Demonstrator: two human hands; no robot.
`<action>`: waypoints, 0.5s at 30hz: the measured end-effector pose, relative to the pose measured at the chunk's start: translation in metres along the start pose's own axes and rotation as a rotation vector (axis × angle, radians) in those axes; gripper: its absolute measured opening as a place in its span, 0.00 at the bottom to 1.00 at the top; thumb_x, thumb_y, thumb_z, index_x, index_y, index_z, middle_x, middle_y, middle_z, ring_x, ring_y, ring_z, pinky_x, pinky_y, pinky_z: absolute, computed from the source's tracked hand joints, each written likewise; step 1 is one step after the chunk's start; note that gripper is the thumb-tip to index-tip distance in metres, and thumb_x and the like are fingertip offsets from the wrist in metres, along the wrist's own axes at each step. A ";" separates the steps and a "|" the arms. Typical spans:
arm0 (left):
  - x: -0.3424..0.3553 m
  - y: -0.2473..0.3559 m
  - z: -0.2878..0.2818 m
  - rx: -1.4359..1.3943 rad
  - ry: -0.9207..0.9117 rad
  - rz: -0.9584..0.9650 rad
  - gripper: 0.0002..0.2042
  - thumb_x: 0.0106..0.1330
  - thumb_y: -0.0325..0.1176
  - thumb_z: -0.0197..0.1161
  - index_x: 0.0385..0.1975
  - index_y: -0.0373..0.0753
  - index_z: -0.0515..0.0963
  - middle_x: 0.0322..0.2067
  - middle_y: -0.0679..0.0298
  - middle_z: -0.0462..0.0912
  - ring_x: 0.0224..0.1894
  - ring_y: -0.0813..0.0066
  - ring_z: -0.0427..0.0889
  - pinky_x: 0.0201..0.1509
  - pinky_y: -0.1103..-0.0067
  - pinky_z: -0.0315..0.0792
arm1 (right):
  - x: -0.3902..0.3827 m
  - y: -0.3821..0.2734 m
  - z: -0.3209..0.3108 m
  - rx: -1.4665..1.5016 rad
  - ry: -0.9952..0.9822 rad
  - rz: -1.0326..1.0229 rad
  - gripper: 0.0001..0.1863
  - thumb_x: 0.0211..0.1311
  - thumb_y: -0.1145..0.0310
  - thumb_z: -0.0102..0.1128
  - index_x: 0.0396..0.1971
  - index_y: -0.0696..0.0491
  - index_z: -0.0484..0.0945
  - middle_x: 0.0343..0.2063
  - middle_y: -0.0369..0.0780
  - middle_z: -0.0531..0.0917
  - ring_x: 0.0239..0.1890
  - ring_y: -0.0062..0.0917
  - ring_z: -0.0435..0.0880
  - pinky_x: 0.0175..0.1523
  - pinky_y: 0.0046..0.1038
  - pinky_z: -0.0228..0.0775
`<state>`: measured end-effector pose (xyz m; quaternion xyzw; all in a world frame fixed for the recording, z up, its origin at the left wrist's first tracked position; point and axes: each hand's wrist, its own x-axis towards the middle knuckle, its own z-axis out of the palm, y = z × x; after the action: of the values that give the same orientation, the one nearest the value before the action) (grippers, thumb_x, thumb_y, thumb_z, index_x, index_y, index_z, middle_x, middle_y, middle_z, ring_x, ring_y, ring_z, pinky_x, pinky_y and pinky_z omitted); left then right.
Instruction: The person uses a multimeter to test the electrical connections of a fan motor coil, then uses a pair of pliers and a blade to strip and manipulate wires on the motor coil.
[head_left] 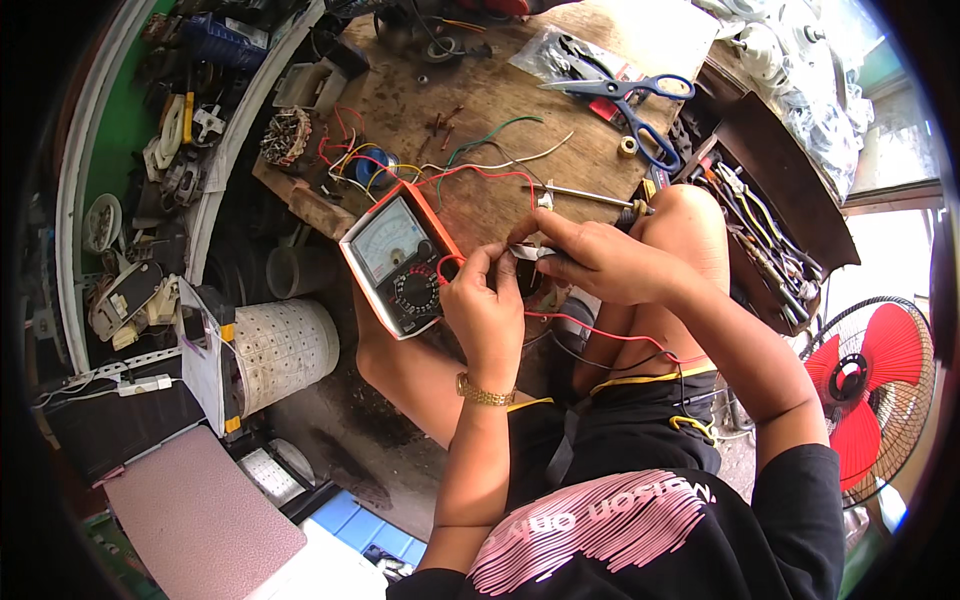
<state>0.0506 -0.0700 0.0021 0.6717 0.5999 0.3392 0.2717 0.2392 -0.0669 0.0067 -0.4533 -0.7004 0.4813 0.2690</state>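
Note:
My left hand [485,298], a gold watch at its wrist, is closed in a pinch close to the right one; what its fingertips hold is too small to make out. My right hand [590,262] pinches a small whitish strip-like piece [530,253] between thumb and fingers. Just left of my hands an analog multimeter [395,260] in an orange-red case leans tilted at the workbench's edge, its dial facing up. A red test lead [600,331] and a black lead [625,384] run below my hands across my lap.
On the wooden workbench [480,100] lie blue-handled scissors [625,92], a screwdriver [590,194], loose coloured wires and a copper-wound coil [285,136]. A metal toolbox [790,165] with pliers stands at the right, near a red-bladed fan [850,375]. A whitish bucket [285,355] is at the left.

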 end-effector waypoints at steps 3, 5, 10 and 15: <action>-0.001 0.001 -0.001 0.003 0.000 0.004 0.06 0.69 0.25 0.65 0.40 0.29 0.83 0.28 0.54 0.87 0.28 0.75 0.82 0.35 0.75 0.74 | 0.000 -0.004 0.001 -0.003 0.031 -0.018 0.19 0.72 0.71 0.57 0.60 0.53 0.67 0.37 0.52 0.84 0.42 0.51 0.84 0.44 0.46 0.74; -0.001 0.002 0.000 -0.062 0.020 -0.012 0.06 0.69 0.25 0.65 0.40 0.30 0.84 0.27 0.54 0.87 0.28 0.76 0.83 0.35 0.75 0.74 | 0.000 -0.007 0.002 -0.015 0.038 -0.001 0.19 0.71 0.71 0.57 0.59 0.53 0.68 0.36 0.51 0.85 0.41 0.51 0.85 0.43 0.46 0.75; -0.001 -0.001 0.003 0.009 0.049 0.012 0.05 0.68 0.26 0.66 0.39 0.31 0.84 0.28 0.54 0.87 0.28 0.71 0.85 0.35 0.74 0.75 | -0.001 -0.014 0.022 -0.281 0.228 0.021 0.13 0.70 0.67 0.58 0.50 0.49 0.70 0.32 0.49 0.85 0.34 0.51 0.85 0.36 0.51 0.74; -0.001 -0.002 0.005 0.034 0.098 -0.005 0.05 0.66 0.30 0.67 0.33 0.36 0.84 0.29 0.55 0.88 0.30 0.50 0.86 0.35 0.63 0.75 | 0.002 -0.028 0.037 -0.396 0.318 0.073 0.11 0.68 0.69 0.58 0.48 0.50 0.71 0.32 0.48 0.84 0.35 0.51 0.85 0.36 0.50 0.74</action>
<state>0.0537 -0.0708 -0.0025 0.6574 0.6198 0.3609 0.2311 0.1978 -0.0847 0.0173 -0.5920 -0.7132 0.2667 0.2641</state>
